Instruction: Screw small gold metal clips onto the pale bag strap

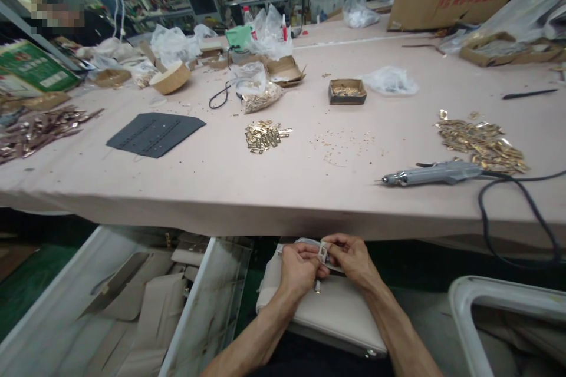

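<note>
Workshop benches and shelves fill the background behind a long pale table (283, 182) whose front edge runs just above both hands. Below that edge, a small metal clasp (323, 252) sits between the two hands, pinched from the left by the fingers of the left hand (300, 268) and from the right by the fingers of the right hand (351, 259), both closed on it. The clasp is at the top of a beige bag (336, 312) that lies under the hands, on the person's lap.

Left of the left hand, a clear plastic bin (201, 306) holds flat beige pieces, stacked loosely. Right of the right hand, the rim of a white bin (499, 297) shows; its contents are hard to make out.

Beyond the hands on the table, a small brown cardboard tray (347, 91) holds gold-coloured fittings, and a clear bag (260, 97) left of it holds more. A small heap of gold plates (265, 135) lies loose ahead of the hands, a larger heap (481, 141) ahead and to the right. Just near that heap, an electric screwdriver (431, 175) lies on its side, its black cable (517, 218) looping over the table edge. A dark grey panel (154, 134) lies flat ahead and to the left. The table edge stands between the hands and all of these.
</note>
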### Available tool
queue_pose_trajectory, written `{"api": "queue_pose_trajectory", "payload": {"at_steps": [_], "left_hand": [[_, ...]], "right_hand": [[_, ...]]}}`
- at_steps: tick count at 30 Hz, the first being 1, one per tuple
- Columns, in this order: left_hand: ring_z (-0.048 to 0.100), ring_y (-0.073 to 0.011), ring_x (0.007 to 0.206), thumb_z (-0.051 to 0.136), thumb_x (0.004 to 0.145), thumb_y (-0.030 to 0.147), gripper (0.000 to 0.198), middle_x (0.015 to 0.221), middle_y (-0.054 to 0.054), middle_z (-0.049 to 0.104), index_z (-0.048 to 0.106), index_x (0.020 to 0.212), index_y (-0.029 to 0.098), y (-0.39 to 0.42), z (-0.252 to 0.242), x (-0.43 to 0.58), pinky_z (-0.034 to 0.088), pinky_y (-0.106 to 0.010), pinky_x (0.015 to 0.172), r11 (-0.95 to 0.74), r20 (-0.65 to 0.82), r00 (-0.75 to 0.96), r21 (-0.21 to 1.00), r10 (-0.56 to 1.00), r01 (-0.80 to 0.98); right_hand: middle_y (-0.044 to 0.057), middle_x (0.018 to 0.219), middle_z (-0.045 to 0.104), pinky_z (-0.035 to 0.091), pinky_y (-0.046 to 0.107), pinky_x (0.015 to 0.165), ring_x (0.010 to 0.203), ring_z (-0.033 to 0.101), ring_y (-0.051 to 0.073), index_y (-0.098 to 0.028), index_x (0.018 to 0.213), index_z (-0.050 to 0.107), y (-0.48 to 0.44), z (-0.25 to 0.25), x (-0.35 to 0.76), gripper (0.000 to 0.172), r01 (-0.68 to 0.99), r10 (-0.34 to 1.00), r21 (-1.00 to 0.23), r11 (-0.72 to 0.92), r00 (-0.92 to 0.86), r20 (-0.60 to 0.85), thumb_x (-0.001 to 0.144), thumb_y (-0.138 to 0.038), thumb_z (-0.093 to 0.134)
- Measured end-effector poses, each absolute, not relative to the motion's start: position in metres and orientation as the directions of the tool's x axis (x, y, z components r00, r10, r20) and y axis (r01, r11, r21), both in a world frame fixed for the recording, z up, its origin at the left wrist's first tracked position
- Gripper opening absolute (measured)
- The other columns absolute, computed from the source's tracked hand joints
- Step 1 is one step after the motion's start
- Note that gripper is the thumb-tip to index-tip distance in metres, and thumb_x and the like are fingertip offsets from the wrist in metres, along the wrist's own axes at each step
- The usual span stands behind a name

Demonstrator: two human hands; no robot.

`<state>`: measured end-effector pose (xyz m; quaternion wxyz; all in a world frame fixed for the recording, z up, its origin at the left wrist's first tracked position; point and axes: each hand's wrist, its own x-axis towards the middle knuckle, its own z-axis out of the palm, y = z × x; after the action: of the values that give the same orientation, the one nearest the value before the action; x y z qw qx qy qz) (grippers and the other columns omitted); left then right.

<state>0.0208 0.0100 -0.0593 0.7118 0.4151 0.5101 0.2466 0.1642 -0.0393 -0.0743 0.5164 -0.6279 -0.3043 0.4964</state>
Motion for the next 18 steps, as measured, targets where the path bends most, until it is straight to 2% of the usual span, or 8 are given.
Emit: {"api": "queue_pose_trajectory", "payload": {"at_steps": [6,11,14,16,18], "left_hand": [[0.067,-0.0184,0.045,0.070,0.066,0.014,0.017,0.060,-0.008,0.072,0.067,0.081,0.009,0.007,-0.060,0.021,0.056,-0.026,0.046,0.530,-0.523,0.375,0.843,0.765,0.094],[0.072,-0.0180,0.058,0.075,0.071,0.025,0.028,0.079,-0.011,0.076,0.070,0.092,0.008,0.006,-0.056,0.018,0.058,-0.025,0.055,0.482,-0.470,0.469,0.870,0.747,0.104],[0.071,-0.0158,0.057,0.073,0.075,0.030,0.028,0.083,-0.011,0.076,0.072,0.093,0.009,0.008,-0.051,0.019,0.055,-0.022,0.052,0.422,-0.434,0.523,0.894,0.734,0.150],[0.067,-0.0160,0.049,0.074,0.072,0.029,0.025,0.073,-0.010,0.074,0.071,0.086,0.008,0.008,-0.049,0.022,0.052,-0.023,0.047,0.429,-0.458,0.478,0.886,0.749,0.175],[0.064,-0.0168,0.043,0.077,0.067,0.029,0.025,0.062,-0.008,0.070,0.070,0.079,0.009,0.007,-0.050,0.024,0.052,-0.025,0.044,0.471,-0.490,0.431,0.868,0.758,0.158]], "right_hand": [[0.000,0.057,0.059,0.035,0.023,0.048,0.048,0.048,0.012,-0.015,0.079,0.072,-0.041,-0.077,0.164,0.032,-0.111,0.899,-0.955,-0.277,0.322,-0.298,0.079,-0.047,0.073],[0.002,0.062,0.061,0.040,0.025,0.052,0.054,0.051,0.014,-0.014,0.083,0.073,-0.041,-0.074,0.165,0.036,-0.140,0.888,-0.956,-0.259,0.355,-0.292,0.078,-0.050,0.075],[0.002,0.066,0.063,0.044,0.026,0.057,0.058,0.056,0.016,-0.016,0.084,0.071,-0.042,-0.070,0.163,0.035,-0.130,0.904,-0.961,-0.245,0.327,-0.275,0.080,-0.051,0.073],[0.004,0.072,0.066,0.047,0.028,0.062,0.064,0.060,0.018,-0.018,0.086,0.070,-0.042,-0.066,0.159,0.034,-0.006,0.922,-0.971,-0.240,0.311,-0.230,0.086,-0.051,0.066],[0.006,0.080,0.069,0.048,0.030,0.069,0.073,0.064,0.021,-0.019,0.088,0.069,-0.043,-0.064,0.154,0.034,0.236,0.932,-0.945,-0.226,0.336,-0.139,0.093,-0.051,0.057]]}}
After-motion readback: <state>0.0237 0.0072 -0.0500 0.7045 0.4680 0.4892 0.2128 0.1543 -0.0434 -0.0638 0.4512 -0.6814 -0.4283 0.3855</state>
